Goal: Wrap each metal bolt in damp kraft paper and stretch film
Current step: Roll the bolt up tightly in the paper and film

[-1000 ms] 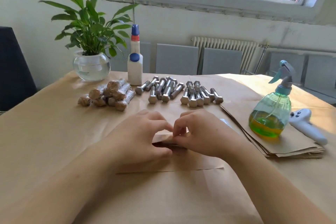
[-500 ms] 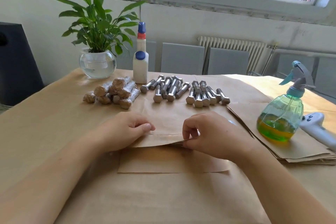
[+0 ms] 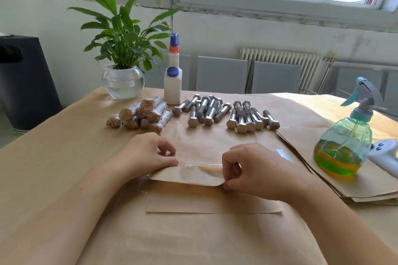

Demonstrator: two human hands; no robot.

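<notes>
In the middle of the table my two hands hold a kraft paper sheet [image 3: 193, 177] with a shiny strip of clear film [image 3: 201, 165] along its upper fold. My left hand [image 3: 150, 155] grips the sheet's left end, thumb lying on the edge and fingers curled. My right hand [image 3: 254, 170] pinches the sheet's near right corner. No bolt shows inside the sheet. Bare metal bolts [image 3: 212, 111] lie in two groups behind. A pile of wrapped bolts [image 3: 140, 115] sits to their left.
A green spray bottle [image 3: 342, 146] stands at right on a stack of kraft sheets [image 3: 336, 187], beside a white controller [image 3: 384, 154]. A white glue bottle [image 3: 173, 77] and a plant in a glass bowl [image 3: 122, 80] stand at the back. A clear film piece [image 3: 284, 155] lies behind my right hand.
My hands have moved apart from the middle of the sheet to its two ends, and the fold now lies stretched out between them.
</notes>
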